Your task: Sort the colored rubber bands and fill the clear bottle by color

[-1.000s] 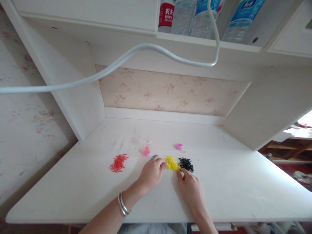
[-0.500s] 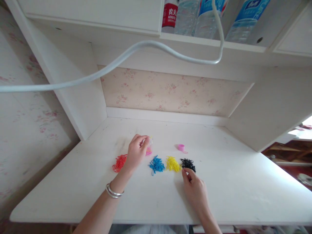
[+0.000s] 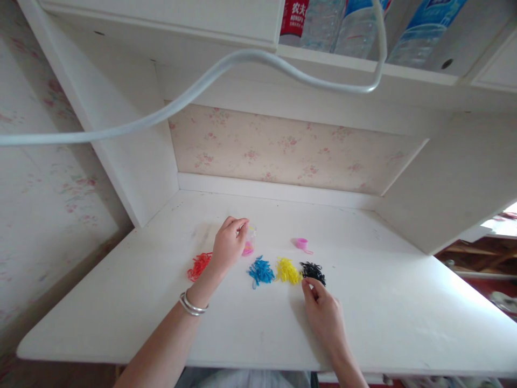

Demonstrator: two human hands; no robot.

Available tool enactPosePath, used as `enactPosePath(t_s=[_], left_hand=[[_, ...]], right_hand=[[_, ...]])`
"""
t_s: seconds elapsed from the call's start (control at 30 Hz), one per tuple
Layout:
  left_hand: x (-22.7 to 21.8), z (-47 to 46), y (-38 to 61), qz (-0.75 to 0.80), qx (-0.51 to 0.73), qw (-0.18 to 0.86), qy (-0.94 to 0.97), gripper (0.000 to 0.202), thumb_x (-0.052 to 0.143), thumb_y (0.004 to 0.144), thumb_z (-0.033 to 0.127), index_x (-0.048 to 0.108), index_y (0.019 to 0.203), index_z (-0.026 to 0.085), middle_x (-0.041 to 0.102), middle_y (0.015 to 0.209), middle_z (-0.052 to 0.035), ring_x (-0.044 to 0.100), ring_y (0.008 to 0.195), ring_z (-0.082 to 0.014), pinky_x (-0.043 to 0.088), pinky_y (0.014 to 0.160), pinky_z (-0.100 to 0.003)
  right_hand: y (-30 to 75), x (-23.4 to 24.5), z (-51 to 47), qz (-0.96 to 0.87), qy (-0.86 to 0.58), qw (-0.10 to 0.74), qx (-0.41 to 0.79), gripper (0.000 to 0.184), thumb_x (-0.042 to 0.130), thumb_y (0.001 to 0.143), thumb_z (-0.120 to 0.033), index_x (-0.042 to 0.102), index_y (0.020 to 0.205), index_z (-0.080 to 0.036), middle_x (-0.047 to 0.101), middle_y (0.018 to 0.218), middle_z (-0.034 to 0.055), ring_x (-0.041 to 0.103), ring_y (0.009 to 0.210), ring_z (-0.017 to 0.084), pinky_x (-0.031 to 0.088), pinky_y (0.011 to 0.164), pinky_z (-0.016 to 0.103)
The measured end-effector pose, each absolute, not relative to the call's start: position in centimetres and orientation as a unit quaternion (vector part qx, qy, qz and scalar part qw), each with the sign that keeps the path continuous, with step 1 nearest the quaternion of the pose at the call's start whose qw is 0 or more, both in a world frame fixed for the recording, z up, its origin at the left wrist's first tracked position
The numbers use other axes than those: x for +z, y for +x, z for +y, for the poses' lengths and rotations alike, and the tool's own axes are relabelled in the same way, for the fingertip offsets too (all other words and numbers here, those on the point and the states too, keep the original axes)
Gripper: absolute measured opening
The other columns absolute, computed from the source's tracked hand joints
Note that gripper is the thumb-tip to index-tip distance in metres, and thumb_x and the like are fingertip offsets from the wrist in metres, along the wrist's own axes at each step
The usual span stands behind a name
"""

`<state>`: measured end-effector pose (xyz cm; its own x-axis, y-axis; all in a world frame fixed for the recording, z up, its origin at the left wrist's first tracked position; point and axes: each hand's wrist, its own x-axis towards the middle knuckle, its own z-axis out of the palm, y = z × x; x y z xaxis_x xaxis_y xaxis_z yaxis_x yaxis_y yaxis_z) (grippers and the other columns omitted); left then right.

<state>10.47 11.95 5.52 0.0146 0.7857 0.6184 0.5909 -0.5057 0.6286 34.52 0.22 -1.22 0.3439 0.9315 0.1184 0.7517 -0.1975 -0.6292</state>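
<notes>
My left hand (image 3: 231, 242) is closed in a pinch at the top of a small clear container (image 3: 252, 235) with a pink bottom; whatever its fingertips hold is hidden. A bit of yellow shows inside the container. Partly behind my left wrist lies a pile of red rubber bands (image 3: 198, 266). Blue rubber bands (image 3: 262, 270) and yellow rubber bands (image 3: 288, 271) form two more piles in the middle. My right hand (image 3: 323, 307) has thumb and forefinger pinched together at the near edge of the black rubber bands (image 3: 313, 272); I cannot make out anything between them.
A small pink cap (image 3: 301, 244) with a loop lies behind the yellow and black piles on the white desk (image 3: 141, 302). A thick white cable (image 3: 194, 94) crosses the view above. Plastic bottles (image 3: 323, 27) stand on the shelf overhead. Side panels bound the desk left and right.
The view has shifted slightly. My left fingertips have moved a little away from the container's mouth, and the yellow bit near them now appears lower. My right hand stays by the black pile.
</notes>
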Motion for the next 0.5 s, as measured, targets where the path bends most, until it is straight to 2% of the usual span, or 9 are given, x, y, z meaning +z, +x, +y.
enactPosePath(t_s=[0.17, 0.33, 0.5], left_hand=[[5.5, 12.1, 10.1, 0.484, 0.508, 0.126, 0.702, 0.025, 0.045, 0.09, 0.029, 0.066, 0.101, 0.021, 0.061, 0.088, -0.0035, 0.058, 0.076, -0.013, 0.048, 0.072, -0.025], [5.5, 11.7, 9.6, 0.505, 0.533, 0.135, 0.666, 0.025, 0.043, 0.091, 0.03, 0.065, 0.096, 0.019, 0.062, 0.087, -0.0038, 0.059, 0.079, -0.0143, 0.046, 0.073, -0.026], [4.8, 10.7, 10.1, 0.523, 0.544, 0.148, 0.639, 0.023, 0.043, 0.09, 0.029, 0.063, 0.094, 0.019, 0.061, 0.09, -0.004, 0.058, 0.084, -0.0152, 0.045, 0.075, -0.027]], right_hand=[[34.5, -1.1, 0.1, -0.54, -0.754, 0.338, 0.159, 0.046, 0.037, 0.085, -0.053, 0.067, 0.097, -0.02, 0.064, 0.062, 0.0031, 0.057, 0.056, 0.018, 0.038, 0.055, 0.026], [33.1, -0.3, 0.8, -0.52, -0.711, 0.429, 0.2, 0.048, 0.043, 0.083, -0.056, 0.066, 0.098, -0.016, 0.062, 0.066, 0.0029, 0.052, 0.056, 0.015, 0.038, 0.052, 0.024], [28.6, 3.9, 3.7, -0.56, -0.618, 0.518, 0.188, 0.036, 0.047, 0.085, -0.048, 0.066, 0.091, -0.017, 0.053, 0.06, -0.0017, 0.043, 0.052, 0.01, 0.034, 0.049, 0.021]])
